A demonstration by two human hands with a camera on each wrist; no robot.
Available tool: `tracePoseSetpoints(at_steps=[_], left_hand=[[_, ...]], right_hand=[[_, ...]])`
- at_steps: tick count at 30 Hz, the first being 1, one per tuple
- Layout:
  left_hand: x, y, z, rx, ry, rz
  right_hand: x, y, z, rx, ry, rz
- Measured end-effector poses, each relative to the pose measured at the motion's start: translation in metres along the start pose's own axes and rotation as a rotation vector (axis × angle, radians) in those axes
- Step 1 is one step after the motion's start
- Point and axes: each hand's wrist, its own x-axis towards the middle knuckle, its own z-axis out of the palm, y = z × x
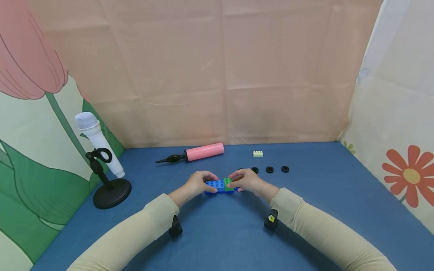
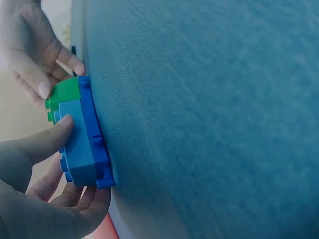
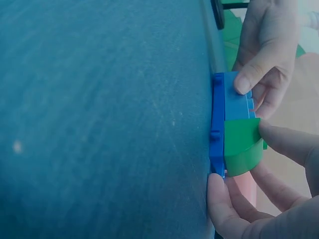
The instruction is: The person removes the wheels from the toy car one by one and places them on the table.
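Observation:
A long blue building brick (image 1: 214,183) sits beside a green brick with a curved end (image 3: 241,144), both on a dark blue base plate (image 2: 89,114) with small side pegs. This assembly is low over the table, and I cannot tell whether it touches. My left hand (image 1: 196,185) grips the blue brick, thumb on the near side and fingers at its far side and end. With my right hand (image 1: 249,181) I hold the green brick's end; one digit is on its studded edge, another at the end of the base plate.
Several black toy wheels (image 1: 269,169) lie in a row behind my right hand, and a pale yellow brick (image 1: 257,154) is farther back. A pink hand pump (image 1: 205,151) lies behind the left hand. At left stands a white microphone (image 1: 101,141) on a black stand (image 1: 112,194).

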Motion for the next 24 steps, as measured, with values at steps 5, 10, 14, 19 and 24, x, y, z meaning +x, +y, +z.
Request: tracePoseSetpoints(at_steps=[5,10,14,19,24], left_hand=[[0.001,-0.002,0.0,-0.005,-0.009,0.009],[0.001,-0.002,-0.001,-0.011,-0.011,0.015],[0.001,-0.002,-0.002,-0.02,-0.02,0.017],[0.001,-0.003,-0.009,-0.088,-0.022,0.034],[0.002,-0.002,-0.02,-0.121,0.014,0.077]], right_hand=[[-0.001,0.0,0.001,-0.007,0.003,-0.017],[-0.001,-0.001,0.001,-0.007,0.014,-0.007],[-0.001,-0.001,0.0,-0.002,0.009,0.002],[-0.001,-0.004,-0.008,-0.022,-0.002,0.002],[-0.004,-0.007,-0.025,-0.008,0.027,-0.011]])
